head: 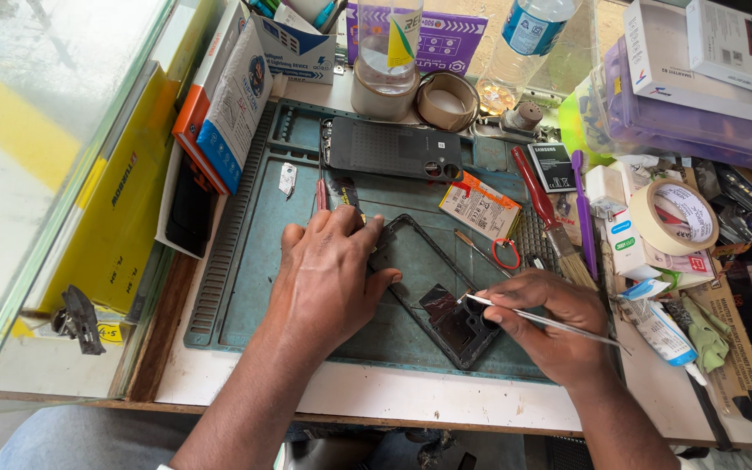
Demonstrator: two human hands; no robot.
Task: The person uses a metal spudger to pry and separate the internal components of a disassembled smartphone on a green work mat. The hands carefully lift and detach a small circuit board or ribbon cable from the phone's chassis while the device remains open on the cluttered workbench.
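Bright daylight, soft shadows, sharp centre, wide-angle bending at edges

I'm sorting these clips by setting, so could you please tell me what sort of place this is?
Most likely a phone repair bench or small repair stall. A teal work mat holds a stripped phone frame, the right hand works on it with tweezers, and a detached phone back cover lies nearby.
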